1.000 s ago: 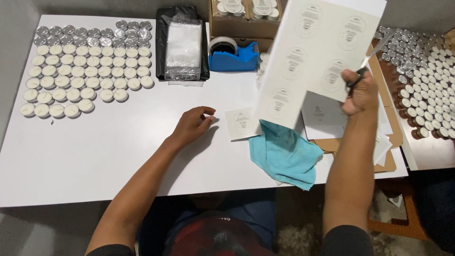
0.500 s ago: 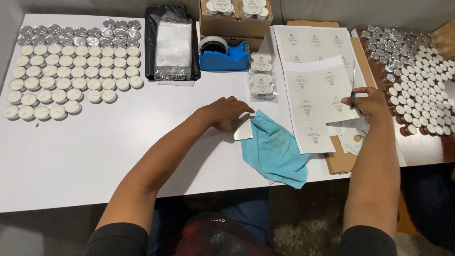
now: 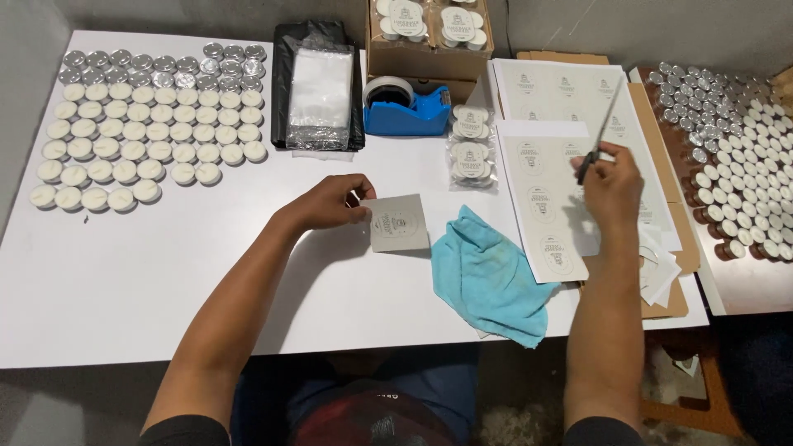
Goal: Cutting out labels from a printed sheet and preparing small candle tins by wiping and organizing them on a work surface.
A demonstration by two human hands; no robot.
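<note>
Head view shows the left hand [image 3: 330,202] now pinching one corner of a cut label [image 3: 399,223] against the counter [image 3: 124,281]; half a second ago that hand was only arriving at the cloth [image 3: 496,277], and a second ago it lay flat on bare counter with no label under it. The right hand [image 3: 611,186] has changed too: a second ago it held a whole label sheet up in the air, and now the sheet [image 3: 545,206] lies flat, right of the cloth, while the hand hovers over it. I judge that one label has been parted from the sheet and passed to the left side, so the work of cutting labels out is under way, with several uncut ovals left on the sheet.

The left grip is closed, thumb and fingers on the label's upper left corner. The right grip is wrapped shut around the handles of the scissors [image 3: 601,132].

The label sits just left of the cloth, touching its edge or nearly so, and below the blue tape dispenser [image 3: 409,111]. It is close to square, lying flat and slightly rotated, its printed oval running top to bottom, away from the person. The scissors' long axis slants up and to the right from the cloth, blades pointing away toward the far sheets [image 3: 570,87]; whether the blades are parted I cannot tell.

Rows of white candles [image 3: 140,140] lie far left of the cloth.
</note>
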